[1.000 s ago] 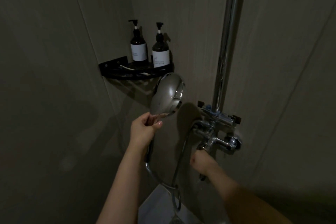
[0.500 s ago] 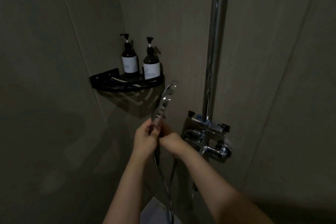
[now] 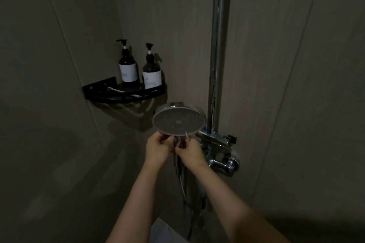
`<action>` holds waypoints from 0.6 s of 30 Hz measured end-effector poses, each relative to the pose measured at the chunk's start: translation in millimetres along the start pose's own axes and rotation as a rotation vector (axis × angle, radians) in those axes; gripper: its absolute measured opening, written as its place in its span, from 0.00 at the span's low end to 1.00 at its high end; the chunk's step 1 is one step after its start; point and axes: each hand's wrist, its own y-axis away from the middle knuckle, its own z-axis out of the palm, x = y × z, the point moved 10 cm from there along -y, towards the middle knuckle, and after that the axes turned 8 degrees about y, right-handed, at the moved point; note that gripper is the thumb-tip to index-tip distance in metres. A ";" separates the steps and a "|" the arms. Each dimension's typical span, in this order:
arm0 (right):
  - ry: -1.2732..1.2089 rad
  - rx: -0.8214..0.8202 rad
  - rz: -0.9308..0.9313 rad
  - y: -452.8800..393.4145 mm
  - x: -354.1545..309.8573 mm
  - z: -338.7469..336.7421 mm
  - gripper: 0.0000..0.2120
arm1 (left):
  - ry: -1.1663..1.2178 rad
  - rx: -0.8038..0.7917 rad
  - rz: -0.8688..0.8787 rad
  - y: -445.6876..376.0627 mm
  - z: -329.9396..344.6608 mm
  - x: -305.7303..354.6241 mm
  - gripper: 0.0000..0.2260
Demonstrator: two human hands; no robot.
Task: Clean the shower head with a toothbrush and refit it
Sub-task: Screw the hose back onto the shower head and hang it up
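The round chrome shower head [image 3: 179, 120] faces us, nozzle plate up, at the room's centre. Left hand [image 3: 158, 149] and right hand [image 3: 190, 152] both clench its handle just beneath (at six o'clock). At ten o'clock, a black corner shelf [image 3: 122, 94] carries two dark pump bottles [image 3: 138, 71].

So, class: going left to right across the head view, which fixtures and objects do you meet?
Corner shelf → taller pump bottle → shorter pump bottle → shower head → chrome riser pipe.

Glossy chrome riser pipe [image 3: 219, 55], matt black shelf [image 3: 122, 94]
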 end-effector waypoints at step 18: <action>0.046 0.102 0.065 18.3 37.7 -106.9 0.11 | 0.053 -0.264 -0.089 18.2 119.1 -4.6 0.12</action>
